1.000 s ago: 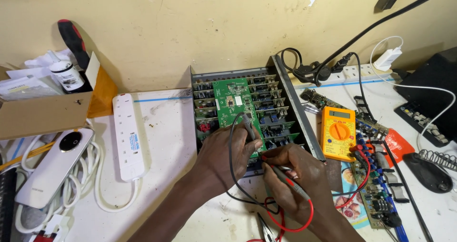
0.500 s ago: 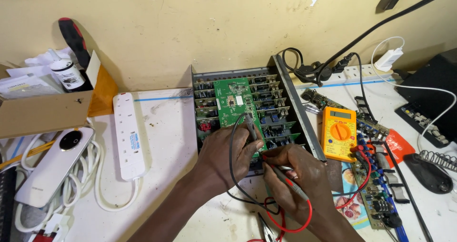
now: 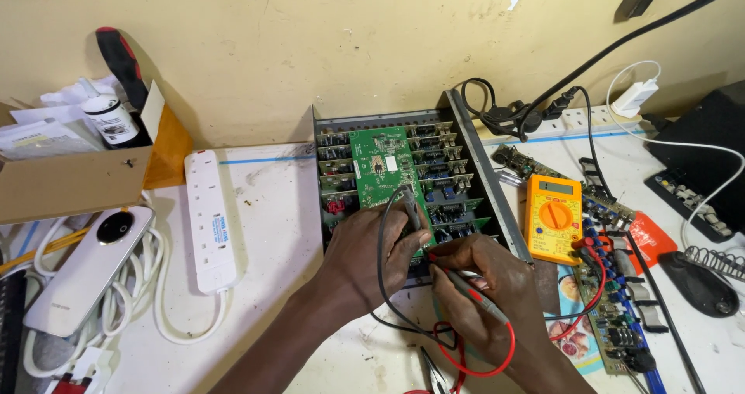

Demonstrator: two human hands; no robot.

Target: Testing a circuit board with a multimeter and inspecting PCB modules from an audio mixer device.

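Green circuit board (image 3: 380, 165) lies in an open metal chassis (image 3: 473, 142) at the back of a cluttered white surface (image 3: 272, 208), its long axis running away from the person toward the wall. The left hand (image 3: 371, 247) is closed around a black probe (image 3: 410, 208), tip pressed at the board's near right edge; the right hand (image 3: 481, 281) grips a red probe (image 3: 466, 285) that lies slanted, tip pointing up and left toward the chassis's near edge, just beside the left hand. The board sits directly ahead of both hands, the left being nearer to it. Red and black leads (image 3: 497, 355) loop back to a yellow multimeter (image 3: 553, 217) lying just right of the chassis, dial facing up.

Left of the chassis a white power strip (image 3: 209, 219) with a small blue-printed label lies lengthwise. Further left, an open cardboard box (image 3: 70, 181) holds a small white bottle (image 3: 112, 120) with a dark label and cap, beside papers. A white, rounded device (image 3: 85, 266) rests on coiled white cable (image 3: 155, 285). At right lie bare circuit boards (image 3: 613, 324), a red packet (image 3: 648, 235) and a black mouse (image 3: 702, 281).
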